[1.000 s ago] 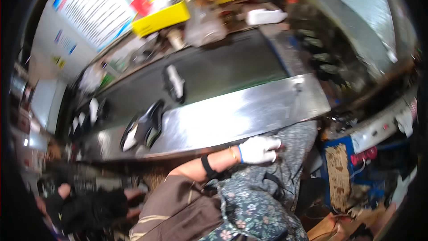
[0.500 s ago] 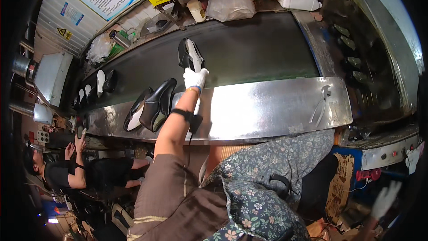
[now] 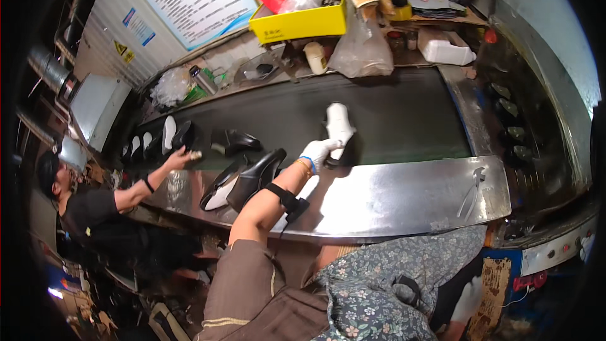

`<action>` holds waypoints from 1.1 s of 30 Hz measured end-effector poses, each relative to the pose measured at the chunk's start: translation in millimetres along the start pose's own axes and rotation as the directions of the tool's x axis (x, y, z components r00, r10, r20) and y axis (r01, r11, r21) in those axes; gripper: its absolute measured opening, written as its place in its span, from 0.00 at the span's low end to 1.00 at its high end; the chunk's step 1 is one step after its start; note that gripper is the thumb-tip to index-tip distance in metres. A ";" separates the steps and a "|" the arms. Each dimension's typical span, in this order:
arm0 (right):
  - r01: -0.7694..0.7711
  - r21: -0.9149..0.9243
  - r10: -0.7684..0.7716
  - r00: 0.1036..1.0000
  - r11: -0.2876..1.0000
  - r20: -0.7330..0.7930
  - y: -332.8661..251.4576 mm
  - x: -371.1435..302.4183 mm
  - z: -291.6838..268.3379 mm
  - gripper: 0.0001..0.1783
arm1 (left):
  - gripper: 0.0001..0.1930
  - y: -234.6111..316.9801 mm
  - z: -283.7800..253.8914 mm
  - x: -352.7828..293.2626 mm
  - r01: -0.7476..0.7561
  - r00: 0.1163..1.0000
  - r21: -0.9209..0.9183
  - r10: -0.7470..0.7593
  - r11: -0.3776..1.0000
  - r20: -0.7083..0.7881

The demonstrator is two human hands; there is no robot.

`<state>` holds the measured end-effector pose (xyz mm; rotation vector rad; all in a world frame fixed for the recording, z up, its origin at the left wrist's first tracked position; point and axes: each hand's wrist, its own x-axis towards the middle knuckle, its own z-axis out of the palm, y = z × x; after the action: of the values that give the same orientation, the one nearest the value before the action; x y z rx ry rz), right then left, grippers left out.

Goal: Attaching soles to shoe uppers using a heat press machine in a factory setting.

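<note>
My left hand (image 3: 320,153), in a white glove, closes around one end of a black shoe with a white underside (image 3: 339,124) over the dark conveyor belt (image 3: 391,113). The white face is turned up. Left of it, a black shoe (image 3: 237,141) lies tipped on the belt. Beside my left forearm, a shoe with a pale inside (image 3: 222,193) and a glossy black shoe (image 3: 260,173) rest on the metal ledge (image 3: 379,199). My right hand (image 3: 468,300), also gloved, hangs low at the right, away from the belt; its fingers are stretched out and hold nothing visible.
At the left, a co-worker (image 3: 95,208) reaches toward the belt, near several shoes with white faces (image 3: 169,134). A hooked metal tool (image 3: 475,191) lies on the ledge's right. Behind stand a yellow box (image 3: 303,22), a plastic bag (image 3: 363,50) and a white jug (image 3: 445,47).
My left hand has shifted right along the belt, and the shoe's white face now shows fully. A black shoe now lies farther left. My right hand has swung inward; the co-worker's arm reaches out.
</note>
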<state>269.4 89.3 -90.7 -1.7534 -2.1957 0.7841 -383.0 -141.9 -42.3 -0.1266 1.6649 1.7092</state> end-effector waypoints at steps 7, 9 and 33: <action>0.469 0.276 -0.454 0.883 0.839 -0.119 -120.0 65.2 -12.7 0.17 | 0.41 -59.1 81.0 -164.1 -0.633 0.745 0.669 0.539 0.389 0.392; 0.347 0.414 -0.363 0.931 0.841 -0.044 -176.2 49.1 -1.6 0.17 | 0.46 -86.3 96.5 -177.0 -0.503 0.859 0.808 0.281 0.308 0.428; 0.976 -0.042 -0.818 0.155 0.213 -0.554 -332.6 -33.6 -149.8 0.32 | 0.34 -105.5 123.5 -205.2 -0.216 0.881 0.367 0.018 0.905 0.473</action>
<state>73.8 49.2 216.4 -0.0853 -2.0239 0.2691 -125.2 -129.7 0.9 0.5571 1.6405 1.2955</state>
